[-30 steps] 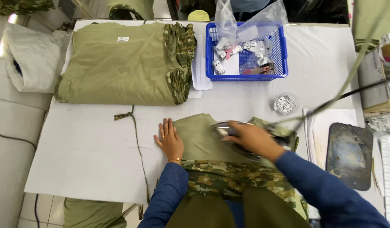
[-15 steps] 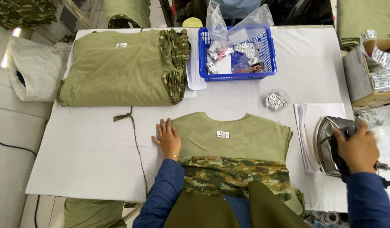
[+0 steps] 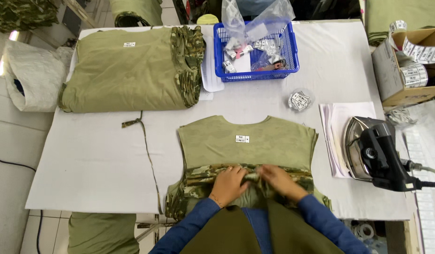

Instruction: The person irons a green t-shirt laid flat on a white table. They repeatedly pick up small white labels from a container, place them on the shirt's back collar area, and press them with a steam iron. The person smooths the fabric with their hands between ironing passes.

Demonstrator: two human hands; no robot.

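Your left hand (image 3: 230, 182) and right hand (image 3: 279, 181) both pinch the camouflage hem (image 3: 198, 181) of the olive shirt (image 3: 248, 141) (flat on the table (image 3: 95, 160)); iron (image 3: 375, 150) parked right.

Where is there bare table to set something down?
Left of the flat shirt, below the folded stack, past the cord. Also between basket and shirt. Crowded right: iron, papers, box.

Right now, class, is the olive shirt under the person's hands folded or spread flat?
Partly folded. The olive shirt lies flat at its collar end, while the left hand and right hand press its camouflage part doubled across the body.
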